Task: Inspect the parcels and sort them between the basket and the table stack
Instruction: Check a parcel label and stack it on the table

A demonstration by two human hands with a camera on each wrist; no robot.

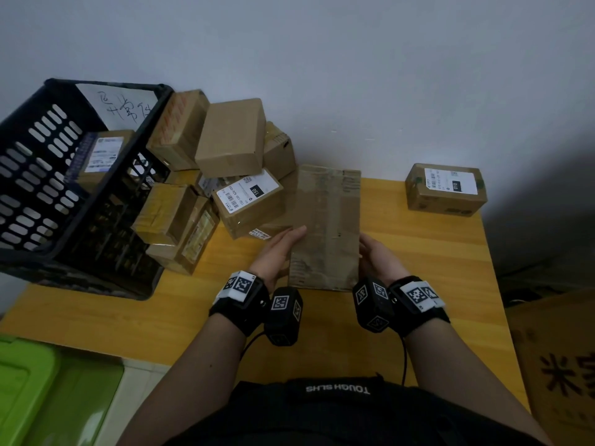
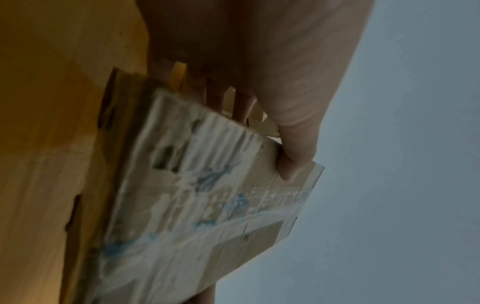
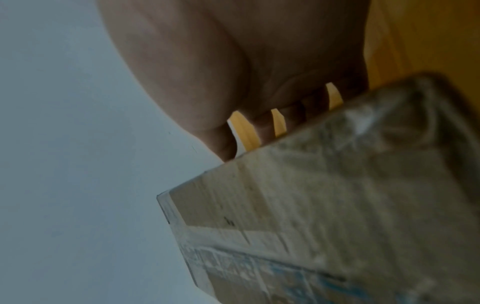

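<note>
I hold a flat brown cardboard parcel [image 1: 325, 226] with worn tape, lifted over the yellow table [image 1: 428, 259]. My left hand [image 1: 280, 249] grips its left edge, and my right hand [image 1: 376, 259] grips its right edge. In the left wrist view the thumb [image 2: 296, 156] lies on the parcel's [image 2: 207, 205] face and the fingers curl underneath. In the right wrist view my right hand's fingers [image 3: 267, 123] reach under the parcel [image 3: 337, 205]. A black slotted basket [image 1: 32, 117] sits at the left with a labelled parcel [image 1: 103, 156] inside. One labelled parcel [image 1: 446, 189] lies alone at the table's far right.
A loose pile of cardboard parcels [image 1: 231, 140] leans between the basket and the wall, one with a white label [image 1: 248, 191] facing up. A green bin [image 1: 42, 391] is at lower left off the table. A large carton [image 1: 560, 365] stands on the floor at the right.
</note>
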